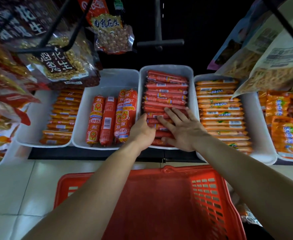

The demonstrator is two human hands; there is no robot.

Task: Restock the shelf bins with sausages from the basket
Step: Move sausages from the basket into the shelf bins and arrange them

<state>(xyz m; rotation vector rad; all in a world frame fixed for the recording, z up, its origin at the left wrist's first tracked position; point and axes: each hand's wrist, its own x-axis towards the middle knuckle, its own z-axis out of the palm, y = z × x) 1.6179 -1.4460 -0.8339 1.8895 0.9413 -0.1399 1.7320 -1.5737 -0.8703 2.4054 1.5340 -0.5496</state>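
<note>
- The slim red sausages (pixel 166 94) lie crosswise in stacked rows, filling the middle white bin (pixel 191 84) on the shelf. Their glossy film casings carry barcodes and yellow labels.
- Your right grip (pixel 185 130) rests flat on the near rows, fingers straight and spread, holding nothing.
- Your left grip (pixel 142 130) sits at the left ends of those same rows, against the bin's wall. Its fingers bend down out of sight, so you cannot tell whether it holds a sausage.
- The bin is smooth plastic with rounded corners.
- Just left, a like bin (pixel 107 78) holds thick red sausages (pixel 107 118) laid lengthwise; just right, orange sausages (pixel 218 108) lie stacked in rows.
- The red plastic basket (pixel 159 196), with lattice sides, stands on the pale tiled floor (pixel 12 187) beneath your forearms.
- Clear peanut bags (pixel 62 64) hang above left.
</note>
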